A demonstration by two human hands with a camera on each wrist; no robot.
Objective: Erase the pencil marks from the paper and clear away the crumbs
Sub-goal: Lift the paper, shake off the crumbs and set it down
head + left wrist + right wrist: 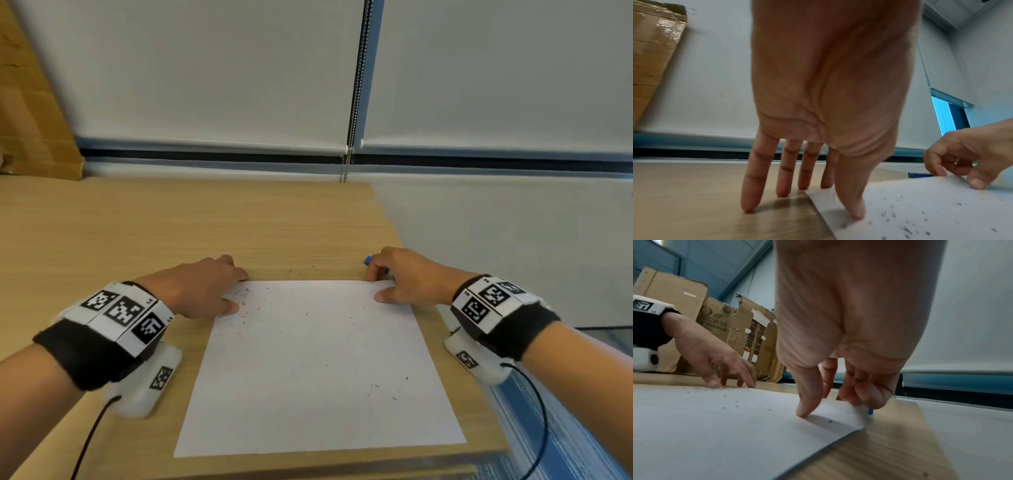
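Judging by the clean sheet and scattered debris, past the erasing and into the clearing: apparently about to lift the paper [318, 370] by its two far corners to tip the crumbs [245, 301] off. Left hand [202, 287] at the far left corner, fingers straight and spread, tips down on the table [137, 222] just off the sheet's edge, thumb pressing onto the paper itself, nothing gripped. Right hand [407, 277] at the far right corner, fingers curled under the raised corner with the thumb on top, pinching it slightly off the wood, as seen from the right wrist. Next, probably: get the left fingertips under their corner too, raise both corners evenly, keep the sheet taut or gently cupped so the crumbs slide one way instead of spilling over the sides, and avoid creasing the thin page. Paper lying flat near the front right part of the table, white, no pencil lines discernible in these views, peppered with small dark specks, thickest by the left corner, a few toward the near right. Small blue object [367, 260], likely the eraser or its sleeve, lying just behind the right hand's fingers, mostly hidden. Cardboard boxes [740, 331] stacked beyond the table on the left.
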